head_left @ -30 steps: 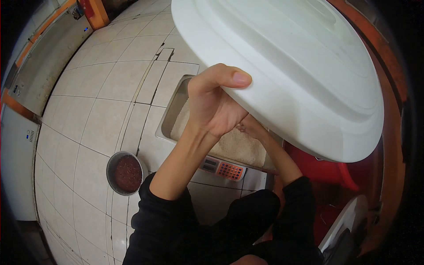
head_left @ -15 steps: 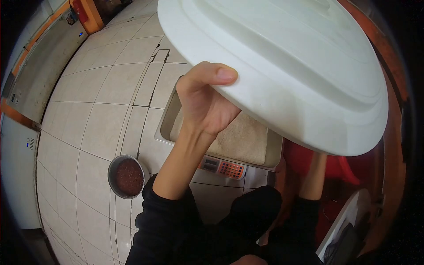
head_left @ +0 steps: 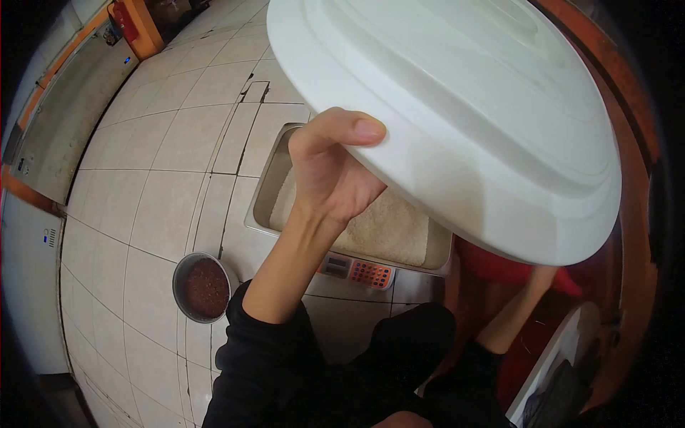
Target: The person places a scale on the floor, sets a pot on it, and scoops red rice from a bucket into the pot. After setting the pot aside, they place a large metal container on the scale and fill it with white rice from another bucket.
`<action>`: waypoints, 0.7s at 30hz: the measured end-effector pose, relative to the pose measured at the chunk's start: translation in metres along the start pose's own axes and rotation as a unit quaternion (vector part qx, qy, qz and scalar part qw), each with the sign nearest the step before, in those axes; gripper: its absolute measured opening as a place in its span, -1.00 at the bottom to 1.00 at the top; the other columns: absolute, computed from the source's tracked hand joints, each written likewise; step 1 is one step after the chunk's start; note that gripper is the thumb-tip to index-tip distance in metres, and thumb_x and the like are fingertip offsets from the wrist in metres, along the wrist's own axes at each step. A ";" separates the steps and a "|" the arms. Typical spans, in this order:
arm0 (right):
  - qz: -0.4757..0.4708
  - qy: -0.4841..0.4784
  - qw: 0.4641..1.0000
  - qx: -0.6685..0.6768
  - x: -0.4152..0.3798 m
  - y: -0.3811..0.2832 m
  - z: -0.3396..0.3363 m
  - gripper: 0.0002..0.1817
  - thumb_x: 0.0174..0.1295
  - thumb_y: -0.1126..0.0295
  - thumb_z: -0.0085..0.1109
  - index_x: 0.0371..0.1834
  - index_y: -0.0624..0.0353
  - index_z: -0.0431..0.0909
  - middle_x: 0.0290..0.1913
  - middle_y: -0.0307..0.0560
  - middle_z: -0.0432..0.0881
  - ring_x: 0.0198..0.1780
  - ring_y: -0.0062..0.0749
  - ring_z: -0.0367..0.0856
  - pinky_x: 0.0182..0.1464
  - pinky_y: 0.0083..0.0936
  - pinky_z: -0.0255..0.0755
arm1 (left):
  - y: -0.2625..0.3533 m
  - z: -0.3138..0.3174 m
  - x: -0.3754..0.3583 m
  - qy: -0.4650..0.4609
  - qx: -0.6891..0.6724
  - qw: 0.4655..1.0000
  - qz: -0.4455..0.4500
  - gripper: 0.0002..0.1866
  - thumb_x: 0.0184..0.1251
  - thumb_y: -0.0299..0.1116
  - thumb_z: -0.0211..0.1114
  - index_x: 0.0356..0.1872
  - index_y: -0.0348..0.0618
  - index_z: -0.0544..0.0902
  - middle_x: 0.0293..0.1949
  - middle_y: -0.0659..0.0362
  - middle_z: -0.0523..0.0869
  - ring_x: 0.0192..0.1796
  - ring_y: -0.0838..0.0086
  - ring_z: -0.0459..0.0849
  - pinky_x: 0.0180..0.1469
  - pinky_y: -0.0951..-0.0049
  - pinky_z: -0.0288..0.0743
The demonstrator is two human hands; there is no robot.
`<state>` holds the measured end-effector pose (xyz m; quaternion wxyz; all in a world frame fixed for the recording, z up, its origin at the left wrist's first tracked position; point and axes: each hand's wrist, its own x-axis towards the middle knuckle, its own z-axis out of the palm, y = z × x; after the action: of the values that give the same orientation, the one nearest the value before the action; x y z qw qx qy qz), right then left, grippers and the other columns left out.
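Note:
A big white round plastic lid (head_left: 457, 100) with raised rings fills the upper right, tilted up. My left hand (head_left: 335, 160) is closed on its near left rim, thumb on top and fingers underneath. My right forearm reaches up beneath the lower edge of the lid; only the wrist of my right hand (head_left: 543, 275) shows, and its fingers are hidden behind the lid. Below my left hand, a rectangular metal tray (head_left: 258, 207) holds pale grains (head_left: 389, 232). The tray sits over a scale (head_left: 357, 271) with an orange keypad, partly covering it.
A round metal pot (head_left: 178, 289) with dark reddish-brown contents stands on the tiled floor (head_left: 157, 207) to the left. Something red (head_left: 485, 262) is partly hidden under the lid. A white rounded panel (head_left: 553, 360) leans at lower right. Steel cabinets (head_left: 71, 121) line the left side.
The lid has shifted slightly right and down in view, with my left hand still holding it. My right forearm has moved to the right and now slants outward.

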<state>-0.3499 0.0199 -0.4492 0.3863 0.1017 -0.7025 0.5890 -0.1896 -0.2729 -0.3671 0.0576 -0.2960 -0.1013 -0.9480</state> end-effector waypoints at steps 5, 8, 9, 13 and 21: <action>-0.004 -0.504 0.862 -0.049 -0.126 0.017 0.081 -0.78 0.19 0.32 -0.11 -0.29 0.23 0.15 -0.30 -0.06 0.17 -0.29 -0.32 0.10 -0.29 -0.41 0.02 | -0.004 0.002 -0.002 0.014 -0.017 1.000 -0.001 -0.59 -0.07 -0.59 0.03 -0.14 -0.69 0.34 -0.16 -0.23 0.51 -0.09 0.07 0.55 0.01 0.12 0.43; 0.019 -0.668 0.739 -0.087 -0.200 0.073 0.131 -0.76 0.19 0.32 -0.11 -0.25 0.24 0.14 -0.26 -0.03 0.16 -0.25 -0.30 0.09 -0.24 -0.39 0.01 | -0.008 0.005 -0.004 0.037 -0.014 0.999 0.009 -0.62 -0.07 -0.59 0.03 -0.18 -0.69 0.36 -0.18 -0.22 0.52 -0.12 0.09 0.55 0.02 0.13 0.41; 0.012 -0.687 0.719 -0.102 -0.218 0.087 0.140 -0.75 0.19 0.32 -0.11 -0.23 0.24 0.14 -0.24 -0.03 0.15 -0.23 -0.29 0.09 -0.23 -0.38 0.01 | -0.008 0.007 -0.004 0.047 -0.010 0.999 0.015 -0.63 -0.07 -0.59 0.04 -0.19 -0.69 0.37 -0.19 -0.22 0.53 -0.12 0.10 0.55 0.03 0.14 0.40; 0.070 -0.671 0.734 -0.080 -0.237 0.099 0.154 -0.72 0.19 0.32 -0.10 -0.18 0.25 0.12 -0.18 0.01 0.14 -0.17 -0.26 0.07 -0.17 -0.35 0.00 | -0.003 0.011 -0.006 0.040 -0.014 0.999 0.003 -0.67 -0.07 -0.60 0.04 -0.25 -0.69 0.41 -0.23 -0.21 0.54 -0.13 0.11 0.56 0.03 0.15 0.41; 0.397 -0.627 0.664 0.092 -0.179 0.080 0.155 -0.65 0.20 0.31 -0.10 -0.07 0.28 0.09 -0.07 0.07 0.11 -0.05 -0.20 0.05 -0.06 -0.30 -0.03 | 0.002 0.008 -0.008 0.015 -0.047 0.999 -0.022 -0.69 -0.07 -0.61 0.02 -0.27 -0.70 0.41 -0.25 -0.24 0.54 -0.17 0.09 0.57 -0.01 0.13 0.44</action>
<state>-0.3417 -0.1532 -0.6290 -0.4273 0.1942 -0.6945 0.5453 -0.1787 -0.2725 -0.3646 0.0241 -0.2821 -0.0626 -0.9570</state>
